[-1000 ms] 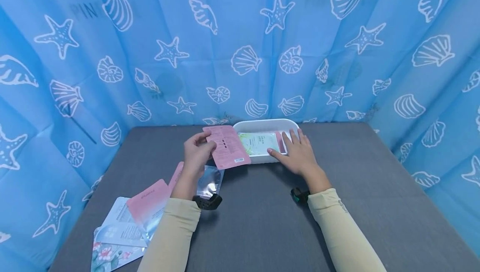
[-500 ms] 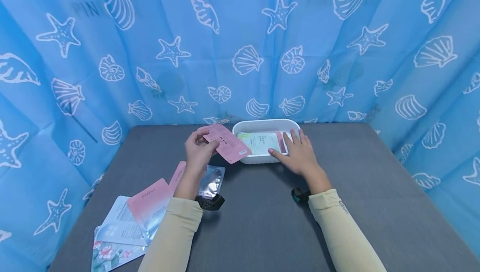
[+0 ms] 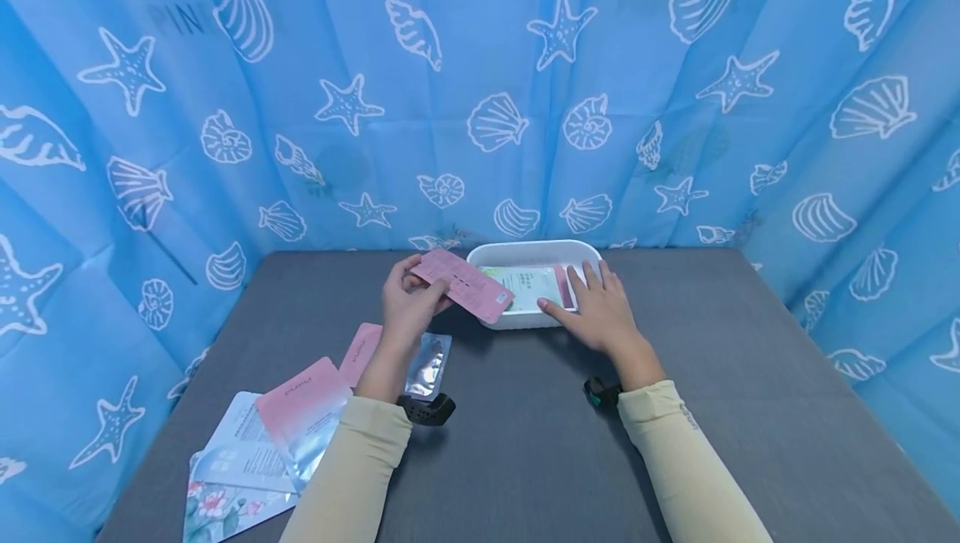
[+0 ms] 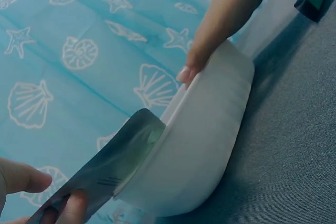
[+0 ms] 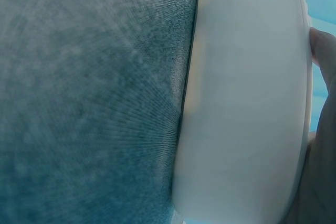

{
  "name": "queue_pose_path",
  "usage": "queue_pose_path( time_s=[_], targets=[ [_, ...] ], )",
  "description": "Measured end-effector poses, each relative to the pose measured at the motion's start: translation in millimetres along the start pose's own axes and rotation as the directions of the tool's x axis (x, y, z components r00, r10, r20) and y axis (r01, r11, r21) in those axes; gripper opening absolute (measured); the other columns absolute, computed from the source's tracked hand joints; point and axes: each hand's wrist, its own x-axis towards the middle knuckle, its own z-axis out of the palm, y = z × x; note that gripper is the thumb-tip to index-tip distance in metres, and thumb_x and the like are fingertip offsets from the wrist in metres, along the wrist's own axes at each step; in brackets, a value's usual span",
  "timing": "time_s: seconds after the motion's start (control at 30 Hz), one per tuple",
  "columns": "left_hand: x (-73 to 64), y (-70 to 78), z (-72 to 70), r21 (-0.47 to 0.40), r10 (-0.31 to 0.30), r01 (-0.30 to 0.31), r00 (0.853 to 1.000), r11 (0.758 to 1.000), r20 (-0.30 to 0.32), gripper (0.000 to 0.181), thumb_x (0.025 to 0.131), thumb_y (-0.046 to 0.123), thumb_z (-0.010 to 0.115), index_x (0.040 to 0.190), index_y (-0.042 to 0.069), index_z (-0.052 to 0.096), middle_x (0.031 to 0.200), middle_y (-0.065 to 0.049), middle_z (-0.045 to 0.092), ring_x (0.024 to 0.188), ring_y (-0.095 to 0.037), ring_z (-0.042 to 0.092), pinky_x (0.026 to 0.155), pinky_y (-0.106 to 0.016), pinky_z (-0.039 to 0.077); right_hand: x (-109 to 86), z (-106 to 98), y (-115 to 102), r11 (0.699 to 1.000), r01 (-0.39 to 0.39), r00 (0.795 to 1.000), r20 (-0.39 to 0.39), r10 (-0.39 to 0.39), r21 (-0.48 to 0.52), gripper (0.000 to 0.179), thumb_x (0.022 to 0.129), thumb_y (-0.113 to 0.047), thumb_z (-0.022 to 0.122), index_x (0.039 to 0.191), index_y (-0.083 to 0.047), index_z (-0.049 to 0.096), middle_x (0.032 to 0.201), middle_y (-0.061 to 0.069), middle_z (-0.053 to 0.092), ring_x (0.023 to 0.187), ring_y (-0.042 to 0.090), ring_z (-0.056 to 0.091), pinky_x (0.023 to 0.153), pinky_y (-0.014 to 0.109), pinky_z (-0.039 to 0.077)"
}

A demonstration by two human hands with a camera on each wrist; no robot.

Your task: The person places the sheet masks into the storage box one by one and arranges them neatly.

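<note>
My left hand (image 3: 412,297) pinches a pink mask packet (image 3: 468,285) by its left end, thumb on top. The packet slants down to the right, its far corner over the left side of a white plastic bin (image 3: 525,320). From the left wrist view, the packet's shiny back (image 4: 118,156) overlaps the bin's rim. My right hand (image 3: 600,310) rests on the bin's right end with fingers spread and straight, the thumb on the front rim. Inside the bin lies a light green packet (image 3: 534,283), with a strip of another pink packet (image 3: 562,283) beside it.
On the table's left side lie a pink-and-silver packet (image 3: 307,401), a smaller pink packet (image 3: 360,350), pale blue packets (image 3: 243,460) with one showing flowers, and a silver packet (image 3: 427,368). A blue shell-print curtain (image 3: 480,68) surrounds the grey table (image 3: 540,443).
My left hand has shifted slightly right, and the pink packet has tilted flatter and moved over the bin's left edge. My right hand stays at the bin's right end.
</note>
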Motion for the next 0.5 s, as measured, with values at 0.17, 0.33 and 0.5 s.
queue_pose_path(
  time_s=[0.17, 0.33, 0.5],
  targets=[
    [-1.1, -0.5, 1.2, 0.002, -0.032, 0.032, 0.999, 0.999, 0.016, 0.081, 0.097, 0.006, 0.071, 0.165, 0.017, 0.028, 0.116, -0.015, 0.058, 0.102, -0.027, 0.074, 0.084, -0.031, 0.065, 0.6, 0.8, 1.6, 1.0, 0.001, 1.0, 0.006, -0.001, 0.004, 0.101, 0.101, -0.075, 0.044, 0.168, -0.001, 0.024, 0.175, 0.028, 0.014, 0.164, 0.05, 0.0, 0.131, 0.067, 0.005],
    [-1.5, 0.9, 2.0, 0.005, -0.055, 0.055, 0.998, 0.998, 0.023, 0.079, 0.097, 0.003, 0.072, 0.164, 0.013, 0.031, 0.119, -0.016, 0.058, 0.101, -0.027, 0.075, 0.086, -0.031, 0.064, 0.8, 1.8, 2.3, 1.0, 0.0, 1.0, 0.006, -0.001, 0.005, 0.101, 0.101, -0.075, 0.044, 0.168, -0.002, 0.024, 0.175, 0.028, 0.014, 0.164, 0.05, 0.0, 0.131, 0.066, 0.005],
    [-1.0, 0.0, 2.8, -0.017, -0.071, 0.072, 0.997, 0.997, 0.033, 0.064, 0.099, 0.001, 0.07, 0.157, 0.01, 0.044, 0.117, -0.016, 0.059, 0.102, -0.029, 0.076, 0.087, -0.032, 0.064, 1.2, 2.5, 2.1, 1.0, -0.002, 1.0, 0.008, 0.002, 0.003, 0.102, 0.1, -0.076, 0.043, 0.168, -0.002, 0.025, 0.176, 0.027, 0.014, 0.164, 0.049, 0.0, 0.132, 0.066, 0.006]
  ],
)
